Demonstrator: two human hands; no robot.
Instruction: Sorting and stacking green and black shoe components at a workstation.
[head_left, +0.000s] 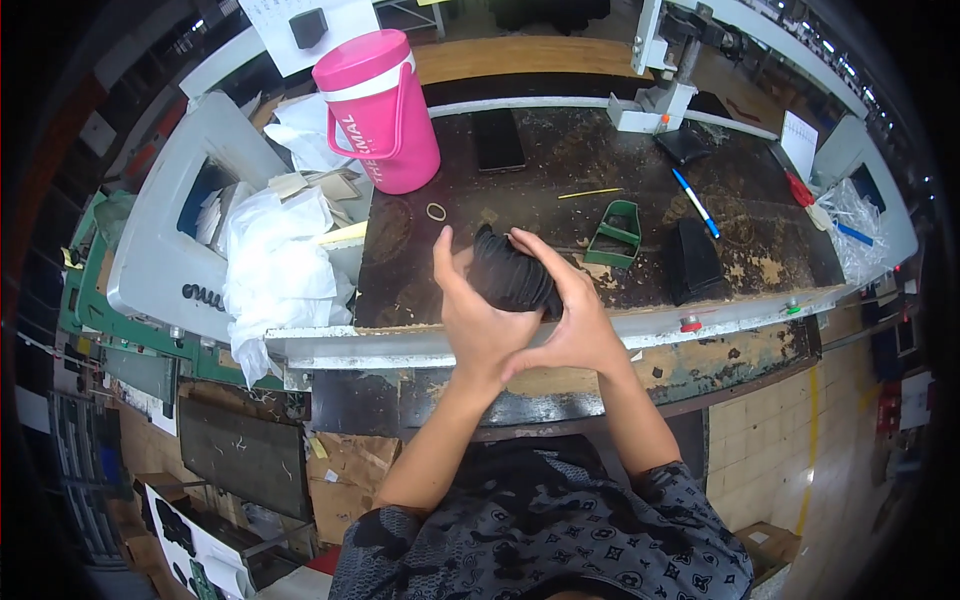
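Note:
Between my two hands is a stack of thin black pieces [508, 274], held just over the near part of the dark worktop [560, 155]. My left hand [478, 322] grips the stack's left and near side. From the right, my right hand [580, 318] closes round it, fingers along the far edge and thumb near the left wrist. Just beyond the stack lies a small tan ring, like a rubber band [436, 212]. A green cutting die [614, 236] sits to the right, and a second black stack [693, 264] is farther right.
A pink jug [405, 150] stands at the back left beside white plastic and scraps [285, 280]. A black phone [498, 140], a yellow stick [590, 193], a blue-white pen [696, 203] and a black pouch [682, 146] lie on the worktop. Red-handled scissors [800, 190] rest far right.

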